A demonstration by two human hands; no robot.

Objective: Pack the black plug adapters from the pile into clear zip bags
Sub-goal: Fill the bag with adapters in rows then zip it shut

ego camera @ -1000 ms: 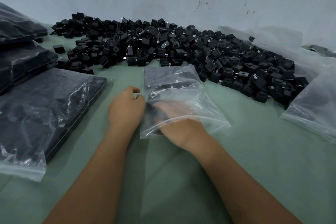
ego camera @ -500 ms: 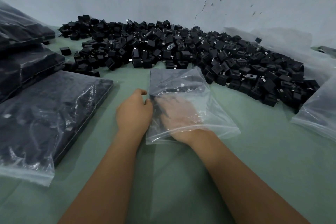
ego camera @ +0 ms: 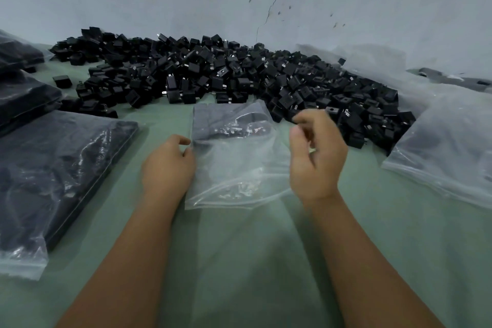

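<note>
Filled bags run off the left edge. The left hand pinches the clear zip bag, flat on the green counter; its dark contents are indistinct. Behind lies the adapter pile. The blurred right hand hovers, fingers loosely curled, apparently empty.

The right hand is motion-blurred; whether its curled fingers hold anything cannot be determined. The left hand is blurred at the zip bag edge, contact unclear. Contents inside the bag are indistinct. Filled bags at left are cut by the frame edge.
</note>
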